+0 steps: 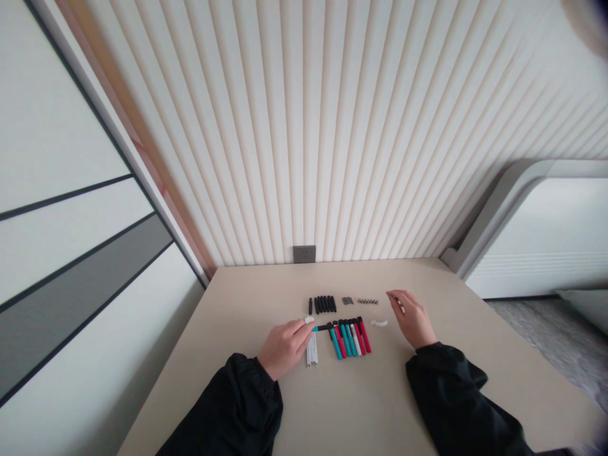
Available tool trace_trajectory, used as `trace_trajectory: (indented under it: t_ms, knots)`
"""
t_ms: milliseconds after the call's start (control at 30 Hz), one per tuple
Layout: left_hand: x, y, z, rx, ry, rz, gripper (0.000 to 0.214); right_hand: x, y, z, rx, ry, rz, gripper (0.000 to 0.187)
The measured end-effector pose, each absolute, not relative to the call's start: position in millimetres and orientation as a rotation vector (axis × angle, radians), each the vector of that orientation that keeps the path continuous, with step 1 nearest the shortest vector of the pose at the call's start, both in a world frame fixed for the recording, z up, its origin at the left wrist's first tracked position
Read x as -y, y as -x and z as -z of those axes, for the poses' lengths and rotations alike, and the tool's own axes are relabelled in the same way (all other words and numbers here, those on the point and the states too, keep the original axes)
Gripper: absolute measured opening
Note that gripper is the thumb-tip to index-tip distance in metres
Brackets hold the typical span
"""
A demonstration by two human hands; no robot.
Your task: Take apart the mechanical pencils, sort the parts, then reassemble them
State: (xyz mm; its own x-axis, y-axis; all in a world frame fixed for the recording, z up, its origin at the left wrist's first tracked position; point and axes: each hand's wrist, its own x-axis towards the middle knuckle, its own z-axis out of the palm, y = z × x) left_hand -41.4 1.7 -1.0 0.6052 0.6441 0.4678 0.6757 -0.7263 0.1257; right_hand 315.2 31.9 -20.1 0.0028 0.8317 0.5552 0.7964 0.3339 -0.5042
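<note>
L hand (286, 345): closed on teal/blk pen (323, 327), lower ctr of frame, held flat, prob. to leave blk end clear | R hand (413, 318): fingers curled, lower rt; can't tell if holding | pen row (365, 335), white refills (311, 352), blk parts (325, 304), white bits (379, 323) grouped by type, prob. to keep kinds apart | loose on table (361, 405), unboxed; pens' insides hidden

I've got coloured tubes (348, 342), white rods (312, 353), black stubs (325, 304), grey bits (348, 301), white bits (379, 323) on that beige table (361, 405) over there, lol.
</note>
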Motion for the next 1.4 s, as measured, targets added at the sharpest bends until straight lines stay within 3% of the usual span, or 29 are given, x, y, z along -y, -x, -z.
trace_trajectory:
  t_ms: [267, 633, 1100, 1300, 1400]
  knots:
    - [-1, 38, -2, 1.129, 2.756, 0.788, 0.028, -55, -345, 56, 1.915, 1.596, -0.244, 0.031]
    - [-1, 38, 1, 1.131, 2.776, 0.758, 0.027, -57, -337, 49, 1.960, 1.505, -0.357, 0.027]
    - [-1, 39, 1, 1.134, 2.777, 0.725, 0.027, -59, -332, 49, 1.821, 1.569, -0.484, 0.038]
    - [-2, 39, 2, 1.120, 2.762, 0.768, 0.027, -31, -307, 12, 1.704, 1.505, -0.056, 0.028]
    - [-2, 37, 3, 1.110, 2.748, 0.773, 0.026, -11, -261, -7, 1.842, 1.362, -0.002, 0.023]
